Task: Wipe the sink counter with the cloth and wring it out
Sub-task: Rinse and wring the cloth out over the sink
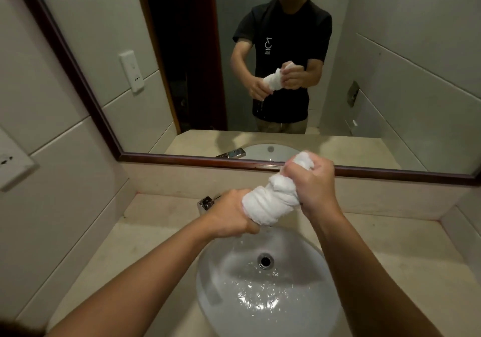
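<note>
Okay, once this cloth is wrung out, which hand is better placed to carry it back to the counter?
Probably right. The right hand grips the white cloth's upper end, near bare counter; the left hand clamps its lower end over the basin.

The room was walled in large pale tiles [86, 58] with grey joints. A mirror [377, 63] in a dark wooden frame [78, 81] was mounted across twelve o'clock. A white wall socket [11, 166] was fixed at nine o'clock. A dark doorway with a reddish wooden jamb was reflected in the mirror. Dim, even light was cast throughout.
</note>
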A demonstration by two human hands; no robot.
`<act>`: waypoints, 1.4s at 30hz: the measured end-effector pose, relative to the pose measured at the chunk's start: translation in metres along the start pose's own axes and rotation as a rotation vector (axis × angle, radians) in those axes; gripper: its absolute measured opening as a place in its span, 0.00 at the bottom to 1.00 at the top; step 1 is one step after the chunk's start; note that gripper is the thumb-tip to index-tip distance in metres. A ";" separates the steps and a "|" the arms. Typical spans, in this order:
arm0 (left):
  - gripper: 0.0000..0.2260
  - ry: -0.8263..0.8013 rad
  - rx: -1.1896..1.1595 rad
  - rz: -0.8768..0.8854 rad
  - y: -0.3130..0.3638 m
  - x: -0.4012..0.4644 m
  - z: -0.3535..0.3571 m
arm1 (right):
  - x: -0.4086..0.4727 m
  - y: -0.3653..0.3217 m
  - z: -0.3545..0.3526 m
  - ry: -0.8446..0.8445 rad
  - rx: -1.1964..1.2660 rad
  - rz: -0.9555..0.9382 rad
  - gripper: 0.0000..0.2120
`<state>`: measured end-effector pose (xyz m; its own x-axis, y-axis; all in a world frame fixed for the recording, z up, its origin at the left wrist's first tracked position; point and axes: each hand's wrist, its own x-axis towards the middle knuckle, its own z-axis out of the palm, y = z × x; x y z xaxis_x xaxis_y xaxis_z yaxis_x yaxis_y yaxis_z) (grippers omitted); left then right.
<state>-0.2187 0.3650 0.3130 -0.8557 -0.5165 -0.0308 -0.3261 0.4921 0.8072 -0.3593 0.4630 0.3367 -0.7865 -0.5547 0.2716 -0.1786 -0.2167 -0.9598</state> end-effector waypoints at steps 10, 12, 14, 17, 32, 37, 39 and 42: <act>0.15 -0.243 -0.685 -0.044 -0.026 0.016 0.016 | 0.037 -0.031 0.021 -0.398 -0.321 -0.387 0.08; 0.16 -0.353 -0.748 -0.062 -0.029 0.025 0.014 | 0.044 -0.029 0.024 -0.434 -0.329 -0.428 0.09; 0.17 -0.433 -0.750 -0.070 -0.032 0.033 0.013 | 0.051 -0.028 0.026 -0.460 -0.281 -0.508 0.11; 0.25 -0.367 -0.705 -0.136 -0.035 0.041 0.012 | 0.061 -0.021 0.027 -0.463 -0.242 -0.581 0.12; 0.50 -0.854 -0.776 -0.041 -0.049 0.068 0.003 | 0.048 0.009 0.012 -0.239 -0.214 -0.624 0.05; 0.30 -0.650 -0.771 -0.128 -0.041 0.057 0.021 | 0.031 0.008 0.005 -0.302 -0.336 -0.566 0.09; 0.24 -0.415 -0.697 -0.117 -0.039 0.052 0.027 | 0.027 0.002 -0.004 -0.344 -0.404 -0.393 0.11; 0.19 -0.034 -0.408 -0.064 -0.039 0.051 0.028 | 0.013 -0.004 -0.021 -0.231 -0.170 0.038 0.16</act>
<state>-0.2604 0.3390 0.2634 -0.8538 -0.5106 -0.1019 -0.1985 0.1383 0.9703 -0.3812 0.4741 0.3422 -0.6424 -0.7323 0.2258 -0.2634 -0.0656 -0.9625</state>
